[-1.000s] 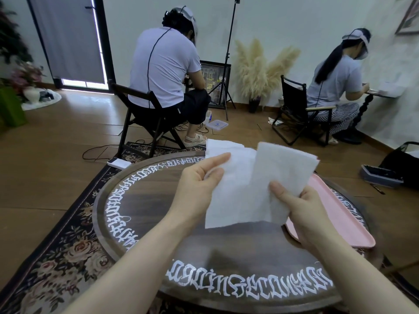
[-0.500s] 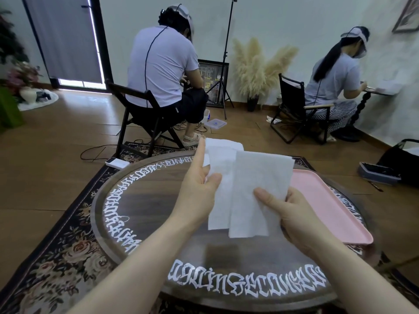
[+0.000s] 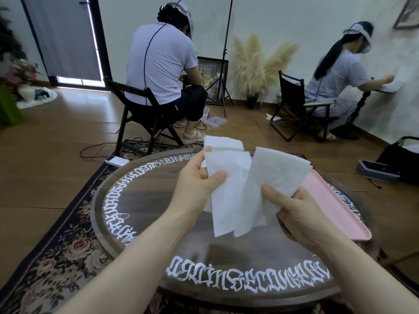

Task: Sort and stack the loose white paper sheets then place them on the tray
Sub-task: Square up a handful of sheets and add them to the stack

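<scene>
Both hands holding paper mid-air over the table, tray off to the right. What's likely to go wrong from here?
1. The left hand and right hand each pinch a separate bunch of white paper sheets; edges are splayed, so merging may leave a crooked stack.
2. Sheets hang loose below the pinches; one could slip onto the round table.
3. The pink tray sits near the table's right edge; a careless placement might nudge it.

Both bare forearms reach forward and converge, raised at mid-frame. The left hand (image 3: 195,191) has its thumb and curled fingers pinched together, thumb tip pointing right. The right hand (image 3: 299,214) sits slightly lower, thumb extended up and left, fingers curled behind in a pinch.
</scene>
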